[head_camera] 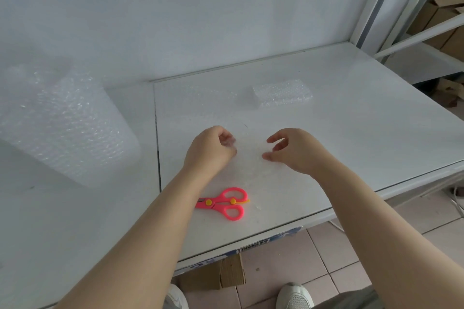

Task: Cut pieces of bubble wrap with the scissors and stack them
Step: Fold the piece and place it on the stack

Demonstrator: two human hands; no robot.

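A clear sheet of bubble wrap lies flat on the white table, hard to tell from the surface. My left hand is curled, pinching the sheet's left edge. My right hand hovers at the sheet's right side, fingers apart, thumb tip touching the wrap. Pink scissors with yellow rivets lie shut on the table just below my hands, partly hidden by my left forearm. A small stack of cut bubble wrap pieces sits farther back, to the right.
A large roll of bubble wrap stands on the left of the table. A white wall rises behind. A metal shelf frame with cardboard boxes is at the right. A cardboard box sits under the table's front edge.
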